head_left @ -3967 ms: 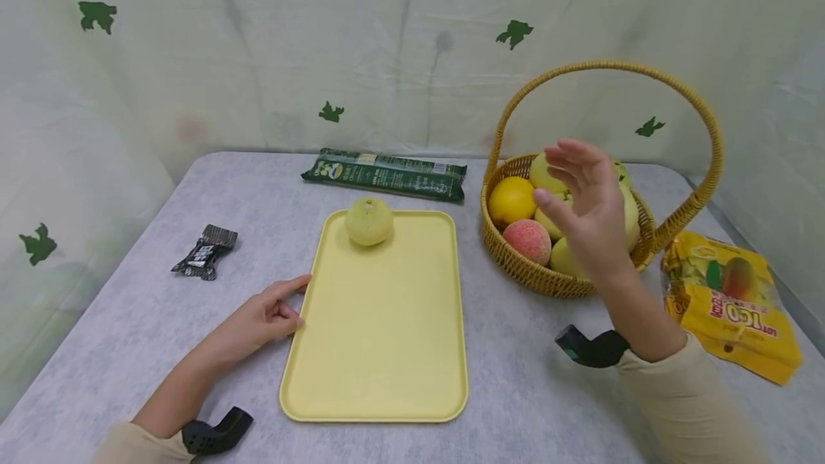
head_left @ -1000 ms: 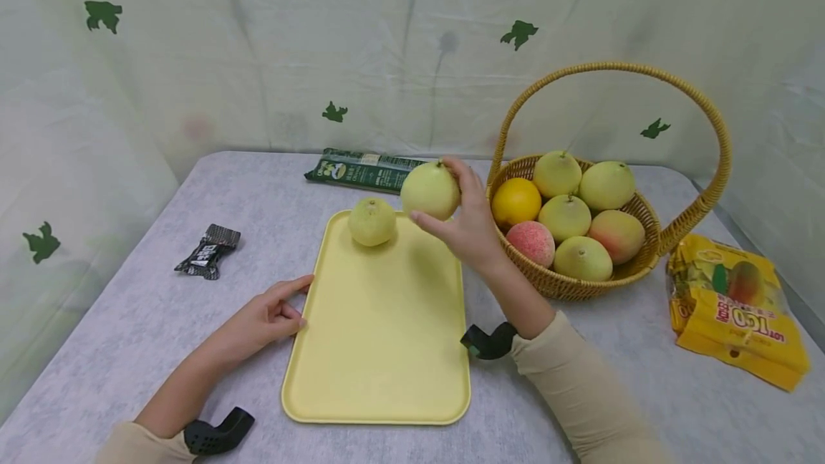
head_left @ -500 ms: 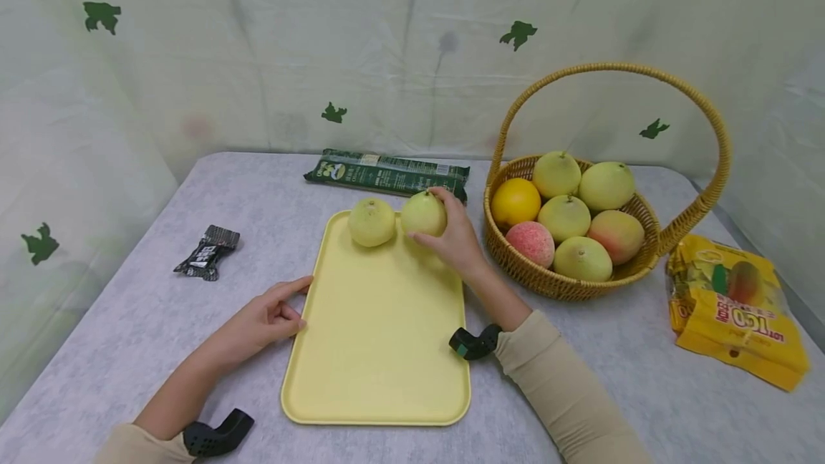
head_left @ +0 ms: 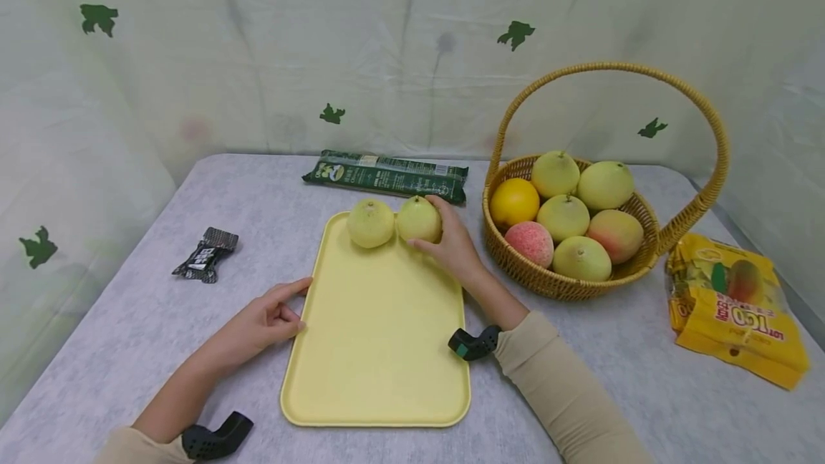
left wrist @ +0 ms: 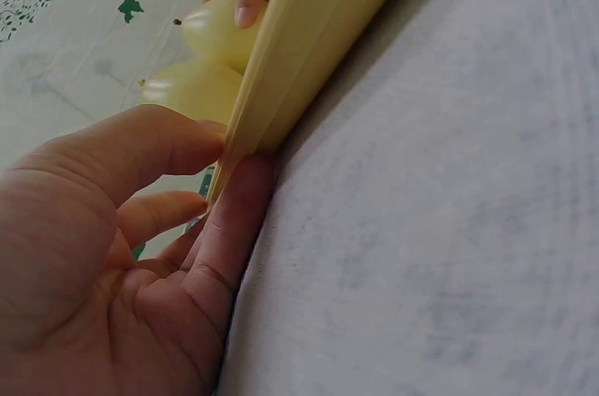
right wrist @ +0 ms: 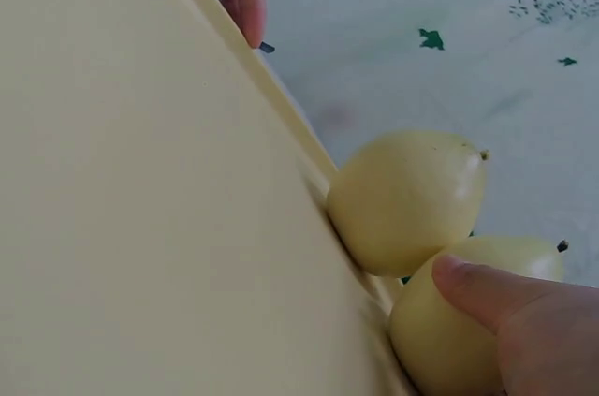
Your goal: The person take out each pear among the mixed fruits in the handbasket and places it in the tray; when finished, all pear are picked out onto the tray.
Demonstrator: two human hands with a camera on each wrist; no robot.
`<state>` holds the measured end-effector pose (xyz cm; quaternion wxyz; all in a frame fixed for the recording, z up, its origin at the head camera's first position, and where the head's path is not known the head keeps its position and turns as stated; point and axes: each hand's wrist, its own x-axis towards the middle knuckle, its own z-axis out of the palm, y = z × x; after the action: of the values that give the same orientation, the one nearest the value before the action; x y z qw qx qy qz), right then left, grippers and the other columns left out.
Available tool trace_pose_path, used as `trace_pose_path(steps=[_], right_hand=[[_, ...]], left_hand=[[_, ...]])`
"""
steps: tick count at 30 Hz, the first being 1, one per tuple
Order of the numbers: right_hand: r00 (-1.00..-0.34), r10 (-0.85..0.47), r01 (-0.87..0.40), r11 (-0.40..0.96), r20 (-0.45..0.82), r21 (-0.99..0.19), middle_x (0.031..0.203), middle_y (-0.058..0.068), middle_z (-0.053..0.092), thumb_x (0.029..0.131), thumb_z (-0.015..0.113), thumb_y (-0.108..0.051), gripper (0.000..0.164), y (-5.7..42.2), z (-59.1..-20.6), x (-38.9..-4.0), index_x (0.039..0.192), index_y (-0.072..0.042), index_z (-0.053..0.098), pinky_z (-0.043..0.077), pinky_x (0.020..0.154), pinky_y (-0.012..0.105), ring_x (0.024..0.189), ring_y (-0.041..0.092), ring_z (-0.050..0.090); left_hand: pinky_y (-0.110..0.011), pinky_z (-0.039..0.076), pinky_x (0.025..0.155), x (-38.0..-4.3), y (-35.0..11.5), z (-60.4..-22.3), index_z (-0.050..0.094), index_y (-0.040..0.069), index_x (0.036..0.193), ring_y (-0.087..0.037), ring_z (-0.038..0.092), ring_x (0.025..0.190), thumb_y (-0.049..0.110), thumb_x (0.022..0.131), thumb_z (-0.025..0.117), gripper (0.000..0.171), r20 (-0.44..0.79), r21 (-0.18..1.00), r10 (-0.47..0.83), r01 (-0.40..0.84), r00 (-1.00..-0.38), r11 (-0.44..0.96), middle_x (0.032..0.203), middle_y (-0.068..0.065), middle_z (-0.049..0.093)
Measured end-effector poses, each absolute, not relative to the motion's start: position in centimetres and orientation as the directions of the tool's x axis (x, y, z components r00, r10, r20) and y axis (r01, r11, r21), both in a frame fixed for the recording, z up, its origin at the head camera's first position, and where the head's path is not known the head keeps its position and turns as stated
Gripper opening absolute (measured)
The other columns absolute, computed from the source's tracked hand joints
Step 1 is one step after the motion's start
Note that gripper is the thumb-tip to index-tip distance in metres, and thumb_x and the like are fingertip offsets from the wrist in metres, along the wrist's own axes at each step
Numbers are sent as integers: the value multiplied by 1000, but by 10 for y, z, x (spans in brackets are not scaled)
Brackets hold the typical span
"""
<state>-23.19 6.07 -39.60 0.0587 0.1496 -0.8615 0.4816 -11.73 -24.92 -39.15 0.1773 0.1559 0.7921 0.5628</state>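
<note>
Two pale yellow-green pears sit side by side at the far end of a yellow tray (head_left: pixel 374 335). My right hand (head_left: pixel 455 245) holds the right pear (head_left: pixel 415 219), its thumb on the near side and fingers round the far right. In the right wrist view, the thumb lies against that pear (right wrist: pixel 449 349), which touches the left pear (right wrist: pixel 407 199). At the tray's left edge is my left hand (head_left: pixel 261 321). The left wrist view shows its thumb and fingers pinching the tray's rim (left wrist: pixel 271 96). The right hand's far fingertips are partly hidden behind the pear.
A wicker basket (head_left: pixel 548 285) with a tall handle stands at the right, holding several pears, an orange, a peach and a mango. A yellow snack bag (head_left: pixel 737 310) lies beyond it. Behind the tray lies a green packet (head_left: pixel 387 176). A small black wrapped packet (head_left: pixel 206 255) lies at left.
My right hand has come from over the basket, carrying a pear left and lowering it onto the tray's far right corner beside the other pear. The left hand has stayed at the rim.
</note>
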Motion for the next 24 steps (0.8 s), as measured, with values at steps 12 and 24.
trace_pose_path(steps=[12, 24], right_hand=[[-941, -230, -334, 522, 248, -785, 135, 16, 34, 76, 72, -28, 85, 56, -394, -231, 143, -16, 23, 37, 90, 43, 116, 29, 39], [-921, -304, -370, 492, 243, -788, 145, 2, 18, 84, 62, -36, 78, 75, -324, -203, 144, -17, 16, 23, 101, 43, 130, 20, 21]], left_hand=[[-22, 44, 65, -116, -251, -392, 24, -1, 141, -13, 53, 79, 1, 86, 57, 64, -86, 952, 450, 59, -889, 299, 131, -20, 26], [-22, 45, 66, -118, -250, -393, 24, -2, 140, -13, 54, 80, 0, 86, 56, 63, -71, 948, 460, 83, -885, 306, 132, -21, 25]])
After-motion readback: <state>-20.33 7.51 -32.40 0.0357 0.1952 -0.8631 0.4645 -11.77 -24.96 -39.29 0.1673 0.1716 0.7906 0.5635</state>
